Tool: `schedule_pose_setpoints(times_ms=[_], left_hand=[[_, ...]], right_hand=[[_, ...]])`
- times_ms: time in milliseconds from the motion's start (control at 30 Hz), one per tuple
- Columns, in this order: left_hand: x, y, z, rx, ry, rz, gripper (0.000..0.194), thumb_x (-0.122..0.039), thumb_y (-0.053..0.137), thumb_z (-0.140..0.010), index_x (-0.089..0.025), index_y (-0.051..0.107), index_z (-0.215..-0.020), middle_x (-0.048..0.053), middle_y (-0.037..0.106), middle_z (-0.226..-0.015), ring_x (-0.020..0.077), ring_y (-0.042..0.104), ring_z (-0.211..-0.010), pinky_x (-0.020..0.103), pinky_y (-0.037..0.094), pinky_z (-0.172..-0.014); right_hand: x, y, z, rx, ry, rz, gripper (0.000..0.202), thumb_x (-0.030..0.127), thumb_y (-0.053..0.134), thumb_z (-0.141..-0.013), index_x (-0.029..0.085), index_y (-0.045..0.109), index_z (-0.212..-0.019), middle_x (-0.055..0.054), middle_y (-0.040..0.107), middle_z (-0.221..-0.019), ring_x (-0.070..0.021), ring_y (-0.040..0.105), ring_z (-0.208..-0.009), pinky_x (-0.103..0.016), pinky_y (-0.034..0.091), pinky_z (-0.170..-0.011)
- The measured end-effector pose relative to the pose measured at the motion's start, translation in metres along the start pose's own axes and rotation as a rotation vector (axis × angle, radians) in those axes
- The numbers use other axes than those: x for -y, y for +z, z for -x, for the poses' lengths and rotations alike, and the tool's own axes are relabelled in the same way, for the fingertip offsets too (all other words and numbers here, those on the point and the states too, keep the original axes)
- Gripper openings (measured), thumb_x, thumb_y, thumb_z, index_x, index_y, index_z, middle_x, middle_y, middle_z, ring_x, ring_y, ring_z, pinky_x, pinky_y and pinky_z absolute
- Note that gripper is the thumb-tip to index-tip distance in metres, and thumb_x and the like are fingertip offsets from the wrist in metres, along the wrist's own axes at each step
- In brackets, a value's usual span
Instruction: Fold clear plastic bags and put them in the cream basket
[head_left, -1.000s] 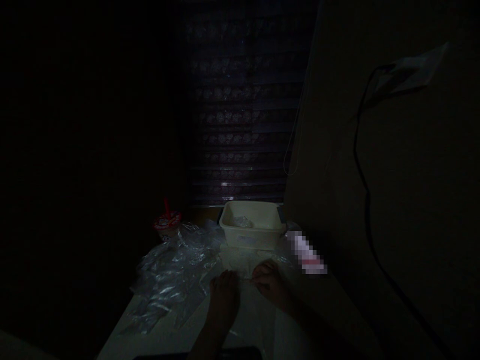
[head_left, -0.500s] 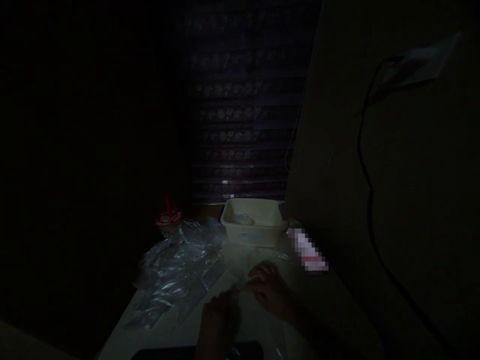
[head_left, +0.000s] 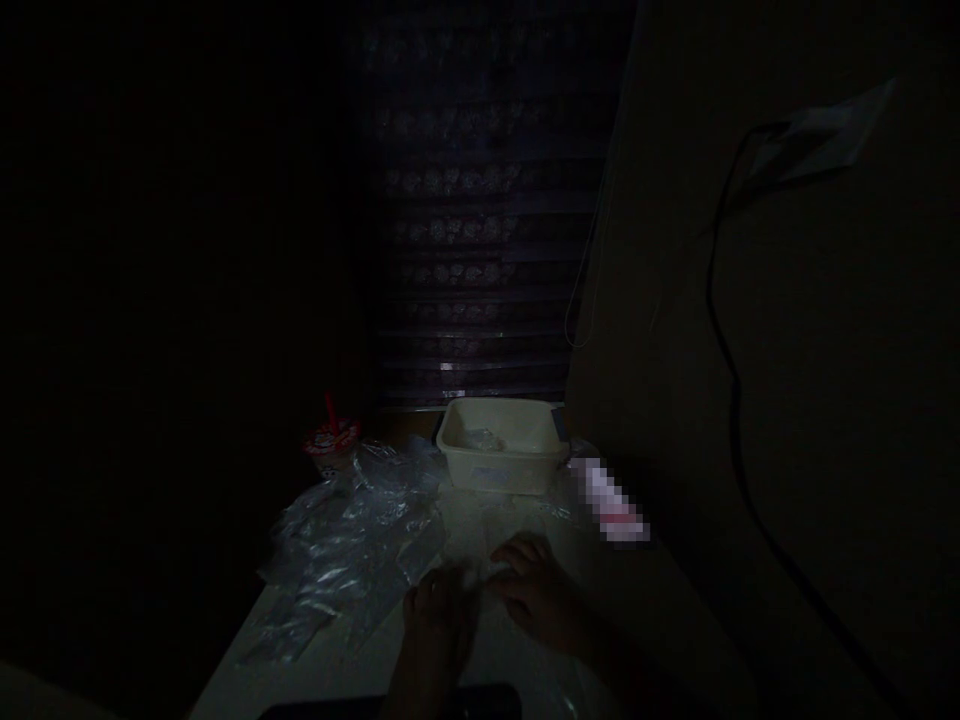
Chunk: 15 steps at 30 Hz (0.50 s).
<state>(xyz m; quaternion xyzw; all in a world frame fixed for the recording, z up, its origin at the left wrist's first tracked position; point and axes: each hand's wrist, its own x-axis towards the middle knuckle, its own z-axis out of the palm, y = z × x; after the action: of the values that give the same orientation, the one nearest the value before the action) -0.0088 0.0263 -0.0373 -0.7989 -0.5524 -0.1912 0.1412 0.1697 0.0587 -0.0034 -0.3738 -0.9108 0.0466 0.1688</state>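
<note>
In dim light, my left hand (head_left: 437, 608) is low over the pale table (head_left: 491, 655), its fingers curled inward. Close by on the right, my right hand (head_left: 534, 588) has its fingers bent and pointing toward the left one. Between the fingertips there is a faint, pale patch, too dark and blurred to name. Left of my hands lies a heap of clear plastic bags (head_left: 337, 550), crinkled and shiny. Beyond my hands stands a cream plastic basin (head_left: 502, 475) with a little clear plastic (head_left: 482, 439) inside.
A cup with a red lid and straw (head_left: 331, 440) stands behind the bags. A pixelated pink-white object (head_left: 611, 505) lies right of the basin. Along the near edge is a dark object (head_left: 487, 698). A black cable (head_left: 733, 400) hangs down the right wall; a blind (head_left: 457, 230) covers the back.
My left hand's fingers have risen slightly and shifted right, nearer the right hand's fingertips. The right hand stays almost in place. The whole view has shifted a little.
</note>
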Motion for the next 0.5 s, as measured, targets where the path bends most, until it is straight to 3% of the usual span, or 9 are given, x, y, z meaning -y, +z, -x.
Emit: schedule_pose_setpoints(times_ms=[267, 500], left_hand=[[0.007, 0.001, 0.003, 0.009, 0.028, 0.018, 0.036, -0.017, 0.044, -0.071, -0.030, 0.052, -0.103, 0.002, 0.050, -0.113, 0.0243, 0.040, -0.102, 0.040, 0.032, -0.076], [0.015, -0.001, 0.006, 0.014, -0.019, 0.014, 0.038, -0.019, 0.042, -0.074, -0.029, 0.047, -0.110, 0.003, 0.047, -0.117, 0.0244, 0.037, -0.105, 0.041, 0.030, -0.078]], right_hand=[[0.000, -0.002, 0.001, 0.017, 0.015, -0.030, 0.038, 0.025, 0.047, -0.071, 0.027, 0.043, -0.109, 0.000, 0.048, -0.105, -0.0177, 0.035, -0.100, -0.035, 0.020, -0.087], [-0.005, -0.002, 0.001, 0.014, 0.034, -0.044, 0.042, 0.033, 0.050, -0.070, 0.025, 0.041, -0.110, -0.001, 0.048, -0.108, -0.0173, 0.034, -0.101, -0.034, 0.019, -0.089]])
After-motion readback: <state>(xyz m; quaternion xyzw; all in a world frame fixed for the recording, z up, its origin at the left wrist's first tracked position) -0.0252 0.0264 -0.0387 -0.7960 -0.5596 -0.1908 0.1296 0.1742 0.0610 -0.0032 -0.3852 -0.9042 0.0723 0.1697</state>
